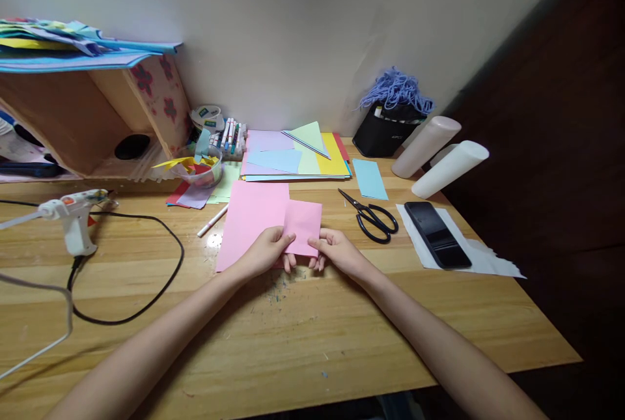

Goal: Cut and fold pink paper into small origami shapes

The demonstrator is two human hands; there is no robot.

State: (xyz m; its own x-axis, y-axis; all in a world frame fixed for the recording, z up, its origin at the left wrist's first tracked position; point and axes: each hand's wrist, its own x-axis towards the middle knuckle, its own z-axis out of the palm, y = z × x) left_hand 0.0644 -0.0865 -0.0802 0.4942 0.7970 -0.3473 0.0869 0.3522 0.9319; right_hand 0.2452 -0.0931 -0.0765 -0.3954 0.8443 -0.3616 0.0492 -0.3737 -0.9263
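Between both hands is a small pink sheet of paper, held by its lower corners. My left hand pinches the lower left corner, thumb on top and fingers beneath. At the lower right corner my right hand grips it the same way. A larger pink sheet lies flat on the table, partly under the small sheet and my left hand. Black-handled scissors rest to the right of my hands, and a white marker lies to the left.
At left are a glue gun with a looping black cord and an open box. Behind my hands sit stacked coloured papers. A phone, a white bottle and a black yarn holder stand or lie at right.
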